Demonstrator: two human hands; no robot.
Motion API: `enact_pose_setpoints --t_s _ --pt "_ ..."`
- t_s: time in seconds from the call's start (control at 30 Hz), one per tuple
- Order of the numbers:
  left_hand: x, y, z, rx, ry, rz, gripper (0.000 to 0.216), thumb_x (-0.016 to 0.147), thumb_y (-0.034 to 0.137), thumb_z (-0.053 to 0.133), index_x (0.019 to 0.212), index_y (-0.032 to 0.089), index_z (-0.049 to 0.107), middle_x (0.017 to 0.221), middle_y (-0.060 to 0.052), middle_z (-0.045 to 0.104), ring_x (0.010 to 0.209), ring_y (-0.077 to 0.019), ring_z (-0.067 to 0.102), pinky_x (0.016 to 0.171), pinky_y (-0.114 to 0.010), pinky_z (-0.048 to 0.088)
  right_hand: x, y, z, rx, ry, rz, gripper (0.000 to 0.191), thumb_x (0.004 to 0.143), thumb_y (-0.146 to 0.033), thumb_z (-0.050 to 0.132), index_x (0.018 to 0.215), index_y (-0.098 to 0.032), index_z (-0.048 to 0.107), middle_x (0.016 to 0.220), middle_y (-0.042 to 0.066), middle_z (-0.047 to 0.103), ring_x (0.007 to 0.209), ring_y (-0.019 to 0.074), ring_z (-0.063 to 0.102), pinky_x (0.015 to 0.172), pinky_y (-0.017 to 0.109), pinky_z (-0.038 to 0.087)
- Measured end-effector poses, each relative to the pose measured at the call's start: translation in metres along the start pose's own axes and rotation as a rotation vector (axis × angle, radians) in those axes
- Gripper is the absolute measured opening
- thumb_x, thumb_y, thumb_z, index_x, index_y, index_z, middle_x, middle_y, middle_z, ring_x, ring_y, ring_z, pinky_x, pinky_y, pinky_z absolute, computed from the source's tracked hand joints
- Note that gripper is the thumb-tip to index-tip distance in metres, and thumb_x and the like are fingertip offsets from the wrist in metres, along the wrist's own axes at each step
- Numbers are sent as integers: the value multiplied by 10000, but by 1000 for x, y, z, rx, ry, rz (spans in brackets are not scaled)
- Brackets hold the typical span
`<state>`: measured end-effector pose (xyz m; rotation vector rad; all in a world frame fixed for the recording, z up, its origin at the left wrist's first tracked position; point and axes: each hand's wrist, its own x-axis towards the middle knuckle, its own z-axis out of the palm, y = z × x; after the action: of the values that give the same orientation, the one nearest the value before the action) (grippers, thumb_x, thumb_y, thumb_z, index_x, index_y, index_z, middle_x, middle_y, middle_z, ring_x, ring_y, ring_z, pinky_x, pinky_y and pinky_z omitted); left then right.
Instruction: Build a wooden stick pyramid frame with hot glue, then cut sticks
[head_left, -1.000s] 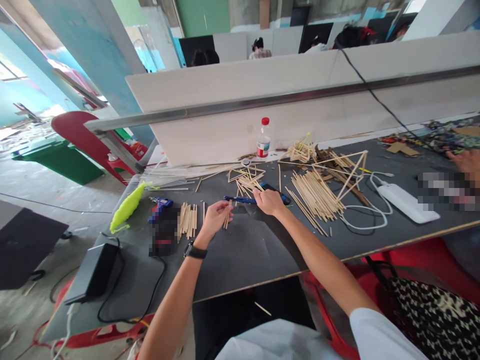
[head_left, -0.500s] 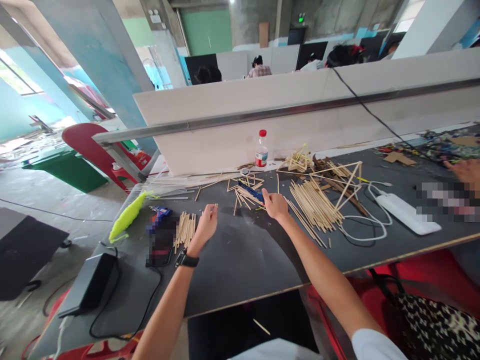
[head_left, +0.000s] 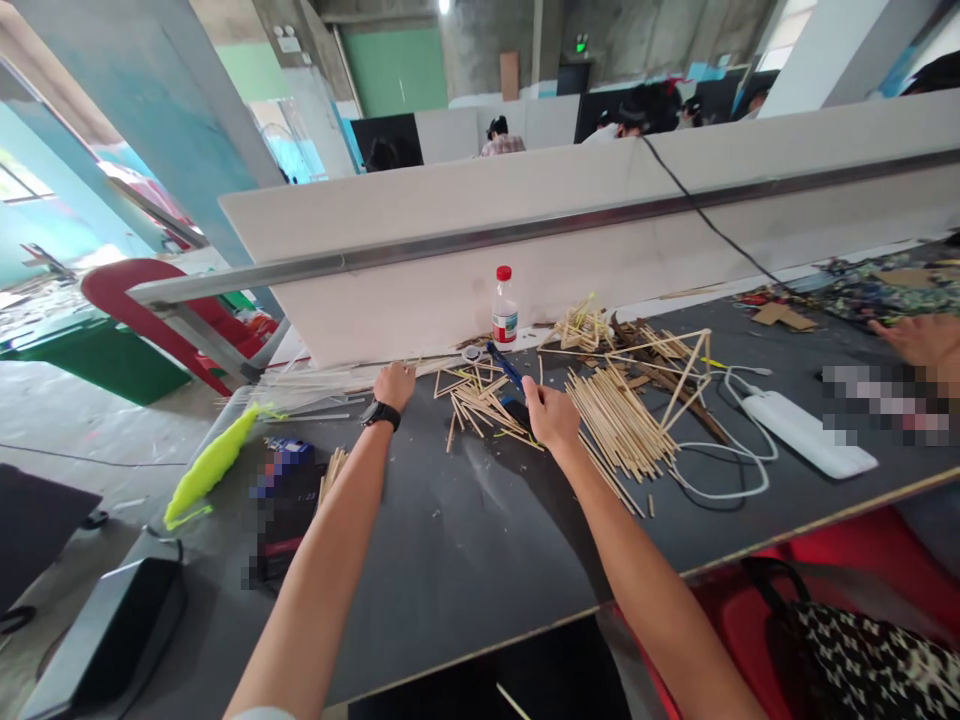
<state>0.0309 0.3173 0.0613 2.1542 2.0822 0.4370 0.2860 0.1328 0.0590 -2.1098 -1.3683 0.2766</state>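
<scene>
My left hand [head_left: 395,385] has its fingers curled together at the back left of the table, beside long thin strips [head_left: 322,385]. Whatever it pinches is too small to make out. In my right hand [head_left: 553,415] is a dark blue hand tool [head_left: 504,364] with two long arms spread apart, held over a loose heap of short wooden sticks [head_left: 480,405]. A thick bundle of wooden sticks [head_left: 619,420] lies just right of that hand. Behind it stands a frame of joined sticks [head_left: 705,360]. More sticks [head_left: 332,470] are partly hidden by my left forearm.
A red-capped bottle [head_left: 505,310] stands by the white partition [head_left: 420,250]. Yellow-green netting [head_left: 214,465], a blue item [head_left: 285,460] and a black box [head_left: 112,630] lie left. A white power bank [head_left: 810,432] with its cable lies right, near another person's hand [head_left: 922,345].
My left hand has moved forward, away from the short sticks and towards the long strips. The blue tool has tilted up and its two arms now show apart. The view has shifted slightly.
</scene>
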Motion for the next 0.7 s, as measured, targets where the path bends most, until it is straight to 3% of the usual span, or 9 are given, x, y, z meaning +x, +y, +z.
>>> enact_pose_setpoints --t_s 0.17,0.3,0.4,0.53,0.7 --pt "19 10 17 58 -6 -56 366 937 346 510 1104 95 718 1149 -262 693 1071 -353 667 849 -385 494 6 4 -16 -95 80 79 707 918 -787 337 962 -206 738 863 142 751 894 311 712 740 342 483" --pt "23 13 22 78 -9 -78 353 921 260 479 1106 78 718 1151 -269 690 1065 -353 669 833 -377 498 15 16 -23 -193 95 236 417 895 -513 579 1080 -166 717 956 181 747 940 342 719 793 401 520" --pt "19 16 17 80 -1 -82 379 913 254 461 1118 63 716 1142 -283 689 1049 -358 672 818 -381 500 24 31 -28 -198 69 371 338 849 -346 634 1113 -153 717 1028 204 743 996 365 716 819 436 537" --pt "-5 21 7 76 -3 -33 395 891 309 473 1064 77 741 1082 -268 715 1003 -357 684 767 -363 491 31 53 -37 -197 34 500 319 825 -303 672 1081 -127 740 1068 231 736 1029 375 712 837 444 550" --pt "-54 19 4 9 -203 136 348 838 405 535 784 140 754 822 -172 743 833 -308 696 669 -307 427 33 66 -42 -173 55 544 351 797 -247 686 1111 -99 739 1085 246 734 1050 372 709 839 432 560"
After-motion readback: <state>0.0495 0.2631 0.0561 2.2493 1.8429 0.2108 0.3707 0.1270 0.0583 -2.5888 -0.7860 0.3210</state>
